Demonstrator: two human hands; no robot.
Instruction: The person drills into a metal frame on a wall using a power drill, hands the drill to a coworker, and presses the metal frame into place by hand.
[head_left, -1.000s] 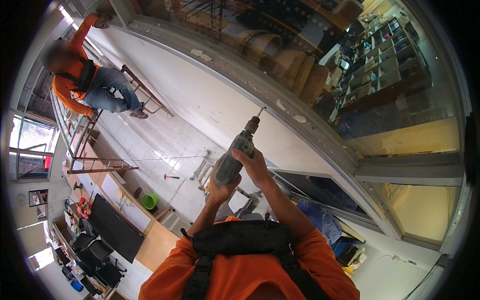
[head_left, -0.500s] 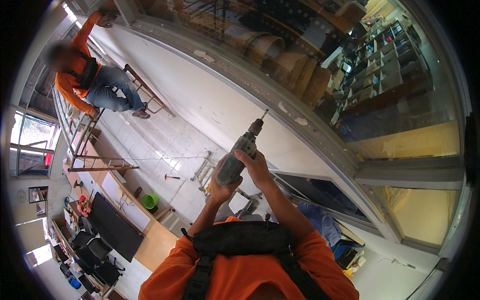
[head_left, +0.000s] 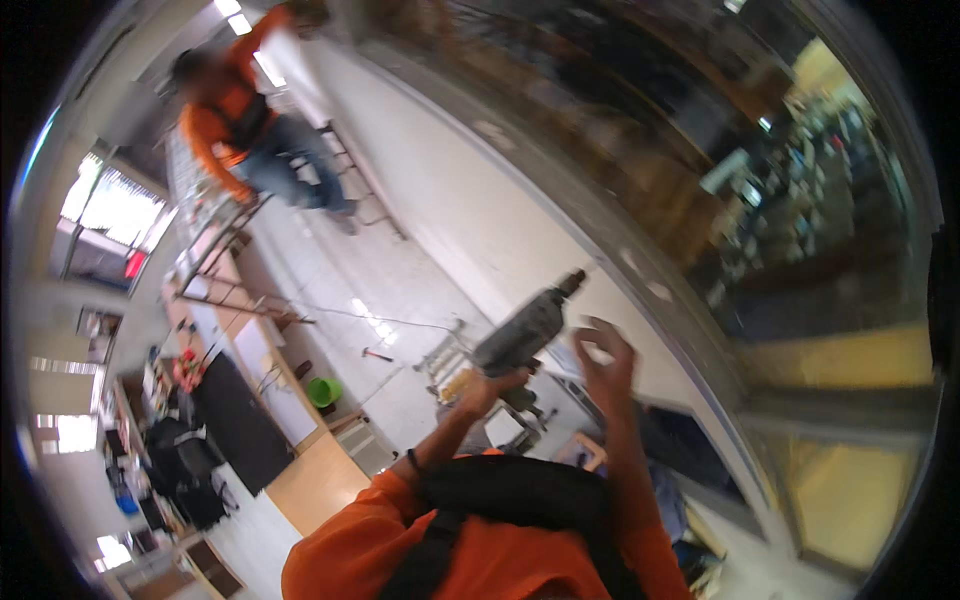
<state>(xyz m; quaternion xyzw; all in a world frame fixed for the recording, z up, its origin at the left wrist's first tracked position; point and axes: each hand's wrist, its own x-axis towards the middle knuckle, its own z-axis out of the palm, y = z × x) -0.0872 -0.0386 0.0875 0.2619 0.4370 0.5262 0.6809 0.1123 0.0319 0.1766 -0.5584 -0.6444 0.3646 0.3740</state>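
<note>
My left hand (head_left: 492, 388) grips a grey-green power drill (head_left: 522, 330) near its rear, the handle mostly hidden. The drill tilts up to the right, its chuck end close to the worn window frame (head_left: 632, 265) that slants across the view. Blur hides whether the bit touches the frame. Just right of the drill, my right hand (head_left: 610, 365) is raised clear of it. Its fingers are loosely bent with a gap to the thumb, and no object shows between them.
Another person (head_left: 255, 125) in orange sits on scaffolding at the upper left. Below lie a hammer (head_left: 377, 355), a cord and a green bucket (head_left: 323, 391). A long wooden counter (head_left: 315, 480) runs along the left. Glass (head_left: 620, 150) fills the upper right.
My right hand has let go of the drill and moved off to its right. The drill, now held by my left hand alone, has tilted further rightward. The whole view has shifted.
</note>
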